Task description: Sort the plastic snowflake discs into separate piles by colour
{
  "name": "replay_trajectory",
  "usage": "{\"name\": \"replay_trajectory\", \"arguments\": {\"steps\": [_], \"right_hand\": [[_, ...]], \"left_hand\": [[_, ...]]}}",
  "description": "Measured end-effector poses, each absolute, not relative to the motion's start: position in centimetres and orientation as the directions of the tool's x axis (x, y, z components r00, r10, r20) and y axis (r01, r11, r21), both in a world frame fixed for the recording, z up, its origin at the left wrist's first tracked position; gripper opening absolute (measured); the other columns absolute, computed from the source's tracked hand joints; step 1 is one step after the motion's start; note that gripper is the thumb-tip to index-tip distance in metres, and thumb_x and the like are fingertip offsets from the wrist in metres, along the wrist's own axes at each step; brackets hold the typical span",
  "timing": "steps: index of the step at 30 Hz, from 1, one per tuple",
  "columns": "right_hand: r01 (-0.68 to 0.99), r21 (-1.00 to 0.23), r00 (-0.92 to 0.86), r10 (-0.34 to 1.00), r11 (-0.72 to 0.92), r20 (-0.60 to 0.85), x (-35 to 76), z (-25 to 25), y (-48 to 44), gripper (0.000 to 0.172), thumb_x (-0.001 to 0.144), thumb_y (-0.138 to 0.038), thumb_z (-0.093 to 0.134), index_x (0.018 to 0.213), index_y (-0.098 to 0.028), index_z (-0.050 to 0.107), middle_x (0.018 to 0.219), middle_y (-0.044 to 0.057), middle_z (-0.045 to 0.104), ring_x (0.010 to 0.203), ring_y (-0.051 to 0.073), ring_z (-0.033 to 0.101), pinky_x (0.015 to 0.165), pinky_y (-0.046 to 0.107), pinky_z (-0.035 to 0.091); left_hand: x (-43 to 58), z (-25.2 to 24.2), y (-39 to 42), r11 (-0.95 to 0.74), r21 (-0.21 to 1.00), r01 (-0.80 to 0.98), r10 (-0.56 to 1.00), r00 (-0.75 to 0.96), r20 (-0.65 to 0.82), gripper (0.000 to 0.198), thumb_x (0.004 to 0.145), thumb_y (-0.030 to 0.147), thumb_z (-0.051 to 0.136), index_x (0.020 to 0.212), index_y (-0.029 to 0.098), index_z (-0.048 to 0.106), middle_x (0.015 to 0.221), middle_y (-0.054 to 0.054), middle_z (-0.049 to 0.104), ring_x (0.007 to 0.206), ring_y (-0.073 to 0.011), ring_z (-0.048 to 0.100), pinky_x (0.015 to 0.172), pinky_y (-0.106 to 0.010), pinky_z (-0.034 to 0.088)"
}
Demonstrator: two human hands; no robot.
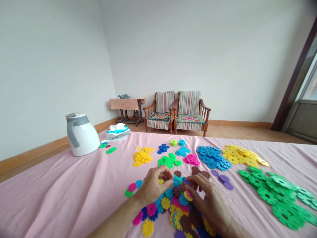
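Both hands are over a mixed pile of flower-shaped plastic discs in yellow, blue, pink, brown and purple. My left hand curls at the pile's far left side, thumb and index tips close together; whether a disc is between them is hard to see. Beside those fingertips lies a light blue disc. My right hand reaches in from the other side, its thumb and index apart, near a brown disc. A darker brown disc shows below, between the hands. Part of the pile is hidden under my right hand.
Sorted by colour, yellow discs, green discs, pink discs, blue discs and large green discs lie beyond and rightward. A white jug and tissue box stand at left on the pink cloth.
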State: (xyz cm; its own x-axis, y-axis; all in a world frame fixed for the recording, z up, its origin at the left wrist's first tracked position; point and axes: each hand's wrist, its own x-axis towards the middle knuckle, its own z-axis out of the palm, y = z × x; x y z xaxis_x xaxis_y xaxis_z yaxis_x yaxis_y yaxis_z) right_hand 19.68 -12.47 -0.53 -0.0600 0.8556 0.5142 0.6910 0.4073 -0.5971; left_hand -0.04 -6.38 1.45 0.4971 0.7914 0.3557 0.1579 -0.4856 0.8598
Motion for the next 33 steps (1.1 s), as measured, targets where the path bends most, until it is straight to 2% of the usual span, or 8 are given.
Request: {"name": "replay_trajectory", "arguments": {"steps": [4,7,12,16,19,23,25,33], "right_hand": [[0.589,-0.679,-0.120,0.879,0.437,0.461,18.4,-0.3,-12.8,0.011,0.088,-0.029,0.053,0.087,-0.023,0.062,0.077,-0.001,0.062,0.070,0.014,0.056,0.065,0.023,0.044],[0.599,-0.680,-0.081,0.877,0.423,0.474,18.8,-0.9,-12.7,0.017,0.088,-0.031,0.050,0.079,-0.022,0.061,0.072,-0.002,0.060,0.068,0.014,0.055,0.063,0.024,0.044],[0.715,-0.656,0.070,0.908,0.243,0.413,21.0,-1.9,-10.9,0.022,0.085,-0.037,0.049,0.073,-0.021,0.060,0.065,-0.002,0.059,0.059,0.014,0.054,0.056,0.024,0.042],[0.771,-0.624,0.115,0.937,0.125,0.329,22.6,-1.3,-7.3,0.015,0.083,-0.028,0.052,0.074,-0.020,0.061,0.060,-0.003,0.062,0.056,0.014,0.059,0.053,0.023,0.041],[0.815,-0.578,0.169,0.941,0.034,0.294,23.2,-0.4,-3.8,0.008,0.082,-0.023,0.058,0.082,-0.017,0.064,0.070,0.000,0.066,0.068,0.016,0.062,0.062,0.026,0.045],[0.840,-0.537,0.211,0.958,-0.076,0.194,23.1,0.3,0.8,0.022,0.090,-0.032,0.056,0.106,-0.017,0.060,0.107,0.004,0.063,0.089,0.017,0.062,0.077,0.036,0.052],[0.834,-0.536,0.244,0.958,-0.129,0.150,22.8,0.2,2.6,0.027,0.091,-0.033,0.055,0.114,-0.019,0.057,0.116,0.006,0.059,0.095,0.018,0.061,0.080,0.039,0.052],[0.808,-0.574,0.258,0.955,-0.130,0.146,22.7,-0.3,3.3,0.026,0.091,-0.033,0.055,0.113,-0.019,0.057,0.116,0.005,0.059,0.095,0.018,0.061,0.080,0.038,0.052]], "left_hand": [[1.0,1.4,-7.7,-0.531,0.833,0.156,0.750,0.544,0.377,0.003,0.077,0.016,0.060,0.078,0.014,0.060,0.072,-0.002,0.064,0.067,-0.0125,0.060,0.066,-0.022,0.048],[0.7,1.3,-7.2,-0.564,0.806,0.179,0.747,0.526,0.406,0.005,0.079,0.019,0.059,0.079,0.014,0.061,0.071,-0.002,0.064,0.066,-0.0124,0.060,0.065,-0.021,0.049],[-2.0,0.7,-4.0,-0.607,0.729,0.318,0.795,0.221,0.565,0.009,0.081,0.022,0.055,0.080,0.016,0.060,0.068,0.000,0.062,0.060,-0.0119,0.060,0.061,-0.021,0.048],[-4.1,-0.3,-1.4,-0.504,0.796,0.334,0.842,-0.016,0.540,0.011,0.080,0.027,0.053,0.082,0.016,0.056,0.061,0.002,0.060,0.048,-0.0111,0.057,0.051,-0.021,0.047],[-4.9,-0.8,-0.4,-0.471,0.809,0.351,0.842,-0.095,0.531,0.013,0.079,0.030,0.053,0.081,0.017,0.056,0.058,0.003,0.059,0.046,-0.0112,0.057,0.051,-0.021,0.046],[-5.4,-0.9,0.0,-0.463,0.793,0.396,0.836,-0.100,0.539,0.012,0.079,0.029,0.052,0.081,0.018,0.056,0.056,0.004,0.059,0.046,-0.0116,0.057,0.051,-0.021,0.046],[-5.6,-0.9,0.1,-0.458,0.788,0.412,0.838,-0.095,0.537,0.012,0.079,0.028,0.051,0.082,0.017,0.056,0.055,0.004,0.059,0.045,-0.0118,0.057,0.050,-0.021,0.046],[-5.8,-1.6,0.5,-0.457,0.770,0.444,0.837,-0.079,0.542,0.011,0.079,0.027,0.050,0.081,0.018,0.057,0.055,0.004,0.058,0.045,-0.0114,0.057,0.050,-0.020,0.044]]}}
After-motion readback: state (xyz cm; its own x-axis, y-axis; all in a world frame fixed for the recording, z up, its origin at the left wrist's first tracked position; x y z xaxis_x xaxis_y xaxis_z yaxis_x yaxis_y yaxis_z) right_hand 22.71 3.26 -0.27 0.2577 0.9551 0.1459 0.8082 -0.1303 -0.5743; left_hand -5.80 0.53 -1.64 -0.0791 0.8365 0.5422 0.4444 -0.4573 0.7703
